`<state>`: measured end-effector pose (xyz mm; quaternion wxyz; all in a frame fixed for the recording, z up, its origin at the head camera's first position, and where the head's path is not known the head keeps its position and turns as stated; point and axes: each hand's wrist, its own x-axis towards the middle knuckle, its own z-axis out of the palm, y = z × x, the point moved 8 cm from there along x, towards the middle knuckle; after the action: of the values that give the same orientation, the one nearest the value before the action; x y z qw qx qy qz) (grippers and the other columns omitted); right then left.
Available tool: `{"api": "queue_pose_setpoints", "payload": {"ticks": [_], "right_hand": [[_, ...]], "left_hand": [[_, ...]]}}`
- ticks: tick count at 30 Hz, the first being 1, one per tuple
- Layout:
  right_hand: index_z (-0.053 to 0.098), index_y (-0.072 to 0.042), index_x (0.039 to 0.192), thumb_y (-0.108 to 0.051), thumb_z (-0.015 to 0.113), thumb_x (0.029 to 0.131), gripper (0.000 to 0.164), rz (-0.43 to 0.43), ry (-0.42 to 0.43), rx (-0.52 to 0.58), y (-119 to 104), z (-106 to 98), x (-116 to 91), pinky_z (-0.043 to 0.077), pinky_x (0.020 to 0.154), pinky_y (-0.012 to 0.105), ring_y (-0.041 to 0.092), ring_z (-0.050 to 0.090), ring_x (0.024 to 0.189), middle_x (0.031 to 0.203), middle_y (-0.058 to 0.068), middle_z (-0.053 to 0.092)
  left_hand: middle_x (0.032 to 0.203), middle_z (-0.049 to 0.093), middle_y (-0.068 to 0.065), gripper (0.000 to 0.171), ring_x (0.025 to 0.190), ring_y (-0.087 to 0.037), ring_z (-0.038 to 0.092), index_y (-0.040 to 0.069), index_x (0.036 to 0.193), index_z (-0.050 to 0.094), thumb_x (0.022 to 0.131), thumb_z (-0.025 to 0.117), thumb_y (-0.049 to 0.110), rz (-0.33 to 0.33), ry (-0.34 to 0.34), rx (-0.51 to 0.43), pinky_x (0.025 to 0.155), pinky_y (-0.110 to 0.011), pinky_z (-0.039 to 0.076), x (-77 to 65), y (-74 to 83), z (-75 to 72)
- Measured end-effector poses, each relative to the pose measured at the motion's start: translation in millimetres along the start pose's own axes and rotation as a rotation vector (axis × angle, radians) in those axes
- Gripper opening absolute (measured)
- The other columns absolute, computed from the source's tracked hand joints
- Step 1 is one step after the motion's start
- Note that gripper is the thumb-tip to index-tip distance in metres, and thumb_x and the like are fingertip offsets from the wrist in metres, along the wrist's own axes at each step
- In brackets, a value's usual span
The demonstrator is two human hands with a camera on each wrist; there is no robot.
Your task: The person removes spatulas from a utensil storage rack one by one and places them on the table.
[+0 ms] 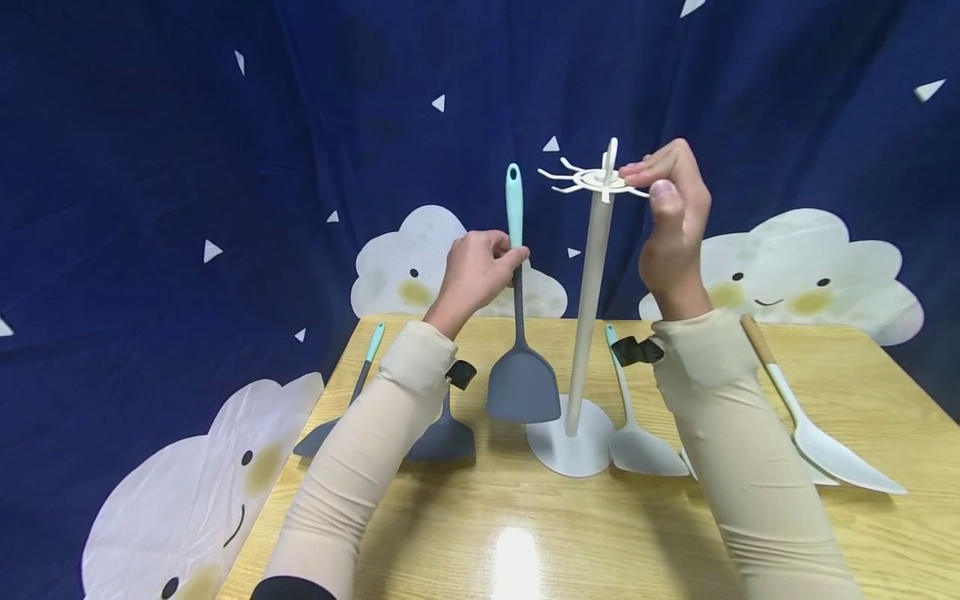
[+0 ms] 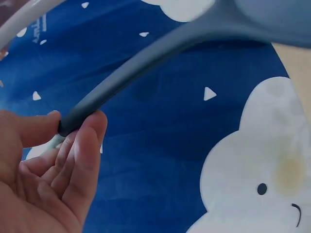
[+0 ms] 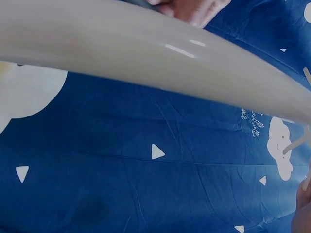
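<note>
My left hand [image 1: 480,271] pinches a spatula [image 1: 523,387] where its mint handle meets the dark grey shaft. The spatula hangs upright above the table, blade down, left of a white utensil stand [image 1: 591,308]. In the left wrist view, the thumb and fingers of the left hand [image 2: 53,179] grip the grey shaft [image 2: 141,63]. My right hand [image 1: 677,225] holds the stand's hook ring [image 1: 588,179] at its right side. In the right wrist view, the pole [image 3: 160,53] crosses the picture, and only part of the right hand [image 3: 302,208] shows at the edge.
On the wooden table [image 1: 450,533] lie two dark grey spatulas [image 1: 444,437] on the left, partly behind my left arm. A light grey spatula [image 1: 647,454] lies right of the stand's base [image 1: 555,446]. A wooden-handled white utensil [image 1: 836,454] lies farther right, overlapping another white piece.
</note>
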<state>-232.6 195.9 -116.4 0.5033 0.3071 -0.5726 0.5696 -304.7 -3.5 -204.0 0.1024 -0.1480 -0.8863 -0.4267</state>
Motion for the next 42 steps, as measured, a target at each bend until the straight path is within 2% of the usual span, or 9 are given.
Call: {"api": "queue_pose_setpoints", "payload": {"ticks": [5, 13, 17, 20, 24, 30, 35, 38, 42], "right_hand": [[0.063, -0.012, 0.076, -0.045, 0.046, 0.082, 0.038, -0.004, 0.007, 0.018, 1, 1, 1, 0.041, 0.085, 0.023, 0.007, 0.057, 0.084, 0.082, -0.012, 0.058], [0.063, -0.010, 0.075, -0.043, 0.045, 0.082, 0.038, -0.003, 0.007, 0.015, 1, 5, -1, 0.041, 0.084, 0.022, 0.006, 0.057, 0.084, 0.083, -0.012, 0.058], [0.063, -0.007, 0.075, -0.043, 0.046, 0.083, 0.041, 0.008, 0.014, 0.026, -1, 7, -4, 0.041, 0.084, 0.021, 0.005, 0.056, 0.084, 0.082, -0.011, 0.058], [0.063, -0.007, 0.075, -0.044, 0.046, 0.083, 0.042, 0.000, 0.011, 0.030, -1, 7, -4, 0.041, 0.084, 0.022, 0.006, 0.056, 0.084, 0.082, -0.011, 0.058], [0.063, -0.009, 0.075, -0.046, 0.047, 0.083, 0.041, -0.011, 0.012, 0.032, 1, 6, -2, 0.041, 0.085, 0.023, 0.007, 0.056, 0.084, 0.082, -0.011, 0.058], [0.063, -0.011, 0.076, -0.047, 0.047, 0.082, 0.040, -0.003, 0.011, 0.023, 1, 5, 1, 0.042, 0.086, 0.023, 0.007, 0.057, 0.085, 0.083, -0.011, 0.058], [0.063, -0.011, 0.077, -0.047, 0.046, 0.082, 0.040, 0.002, 0.005, 0.023, 1, 6, 1, 0.041, 0.086, 0.023, 0.007, 0.057, 0.085, 0.083, -0.011, 0.058], [0.063, -0.013, 0.077, -0.047, 0.046, 0.082, 0.039, 0.004, 0.004, 0.023, 2, 6, 1, 0.041, 0.086, 0.023, 0.007, 0.057, 0.085, 0.083, -0.011, 0.058], [0.063, -0.013, 0.077, -0.047, 0.046, 0.082, 0.039, 0.003, 0.005, 0.013, 2, 6, 0, 0.041, 0.086, 0.023, 0.007, 0.057, 0.085, 0.083, -0.012, 0.058]], "left_hand": [[0.082, 0.074, -0.008, 0.025, 0.065, -0.015, 0.071, 0.007, 0.088, 0.072, 0.097, 0.063, 0.028, -0.048, -0.035, -0.001, 0.060, -0.023, 0.055, 5.6, -18.9, 9.5], [0.069, 0.067, -0.003, 0.027, 0.060, -0.012, 0.068, 0.007, 0.085, 0.072, 0.097, 0.063, 0.028, -0.179, -0.084, -0.020, 0.054, -0.019, 0.052, 10.5, -68.1, 37.4], [0.067, 0.064, -0.002, 0.027, 0.058, -0.014, 0.068, 0.004, 0.085, 0.072, 0.097, 0.063, 0.026, -0.231, -0.095, -0.070, 0.062, -0.028, 0.060, 7.8, -88.6, 50.8], [0.068, 0.064, -0.003, 0.028, 0.059, -0.016, 0.070, 0.003, 0.083, 0.071, 0.097, 0.063, 0.026, -0.269, -0.106, -0.063, 0.068, -0.033, 0.062, 6.5, -100.5, 59.1], [0.077, 0.069, -0.008, 0.030, 0.062, -0.018, 0.072, 0.002, 0.085, 0.072, 0.097, 0.063, 0.028, -0.319, -0.118, -0.022, 0.067, -0.031, 0.062, 7.1, -114.5, 69.9], [0.091, 0.073, -0.016, 0.028, 0.078, -0.028, 0.077, -0.001, 0.097, 0.074, 0.097, 0.062, 0.024, -0.383, -0.127, -0.042, 0.073, -0.035, 0.063, 6.0, -134.2, 88.5], [0.080, 0.071, -0.012, 0.030, 0.079, -0.029, 0.076, 0.000, 0.091, 0.075, 0.098, 0.060, 0.025, -0.390, -0.127, 0.018, 0.062, -0.028, 0.060, 2.3, -147.4, 100.2], [0.070, 0.067, -0.006, 0.031, 0.078, -0.028, 0.076, 0.001, 0.088, 0.075, 0.098, 0.060, 0.026, -0.398, -0.139, 0.050, 0.054, -0.021, 0.051, -0.7, -154.5, 106.4], [0.064, 0.060, -0.002, 0.032, 0.069, -0.024, 0.073, 0.002, 0.088, 0.075, 0.098, 0.060, 0.028, -0.418, -0.142, 0.058, 0.052, -0.020, 0.043, -3.0, -162.7, 111.9]]}}
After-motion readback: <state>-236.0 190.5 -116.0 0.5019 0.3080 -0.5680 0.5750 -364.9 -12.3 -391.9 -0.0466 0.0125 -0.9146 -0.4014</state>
